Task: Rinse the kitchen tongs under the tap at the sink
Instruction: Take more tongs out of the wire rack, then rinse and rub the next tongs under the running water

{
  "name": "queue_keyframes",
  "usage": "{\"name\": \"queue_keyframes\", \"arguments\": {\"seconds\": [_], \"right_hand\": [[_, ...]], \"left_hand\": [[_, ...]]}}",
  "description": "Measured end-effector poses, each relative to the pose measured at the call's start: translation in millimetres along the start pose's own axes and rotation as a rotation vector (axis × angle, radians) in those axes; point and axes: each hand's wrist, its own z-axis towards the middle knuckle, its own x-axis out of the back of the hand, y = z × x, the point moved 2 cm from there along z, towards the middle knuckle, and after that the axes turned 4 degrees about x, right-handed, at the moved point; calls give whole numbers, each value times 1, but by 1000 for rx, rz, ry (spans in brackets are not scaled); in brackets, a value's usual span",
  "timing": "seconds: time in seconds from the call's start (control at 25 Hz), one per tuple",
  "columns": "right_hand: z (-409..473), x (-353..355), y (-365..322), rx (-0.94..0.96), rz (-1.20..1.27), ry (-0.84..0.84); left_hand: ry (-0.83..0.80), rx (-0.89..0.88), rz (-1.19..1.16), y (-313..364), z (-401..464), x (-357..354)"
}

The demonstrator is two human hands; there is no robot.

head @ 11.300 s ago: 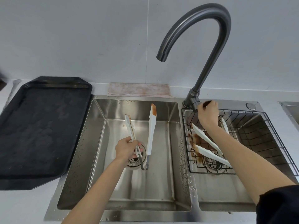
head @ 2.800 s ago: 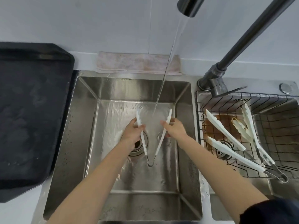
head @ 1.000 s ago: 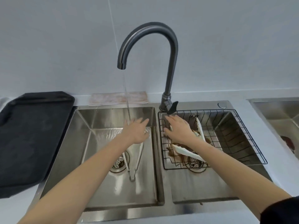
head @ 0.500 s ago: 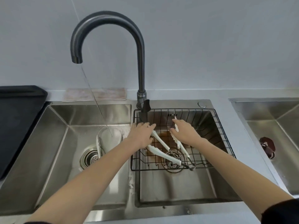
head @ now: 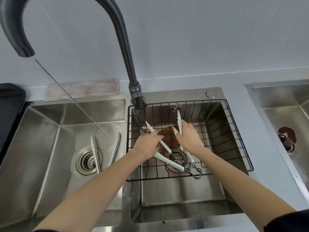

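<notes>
Two pairs of white tongs lie in the black wire basket [head: 237, 131] over the right basin. My left hand [head: 147, 144] rests on the left pair [head: 167, 160], fingers curled over its arm. My right hand [head: 189, 136] grips the right pair [head: 179, 121], whose second tip is stained brown. A third white pair [head: 96, 151] lies in the left basin [head: 50, 148] by the drain, under the thin stream from the dark tap [head: 123, 47].
A pinkish cloth [head: 83, 89] lies behind the left basin. A black tray [head: 10, 101] sits at far left. Another sink [head: 284, 114] with a dark stopper [head: 286, 137] is at the right. Brown residue stains the right basin under the basket.
Both hands have left the rinsed tongs in the left basin and moved to the basket on the right. Each now rests on a pair there. Water still runs.
</notes>
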Motion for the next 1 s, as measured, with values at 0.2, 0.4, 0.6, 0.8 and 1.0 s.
{"name": "queue_keyframes", "arguments": {"seconds": [0.2, 0.4, 0.6, 0.8, 1.0], "right_hand": [[1, 8, -1, -74, 93, 74], [-13, 18, -17, -94, 199, 129], [-39, 13, -47, -81, 345, 177], [-66, -6, -90, -34, 493, 196], [-84, -36, -134, 1, 561, 169]], "left_hand": [[73, -47, -219, 0, -3, 3], [269, -73, -325, -5, -25, 14], [471, 37, -534, -16, -58, 23], [632, 200, -905, -37, -96, 28], [515, 461, -1635, -81, -127, 13]]}}
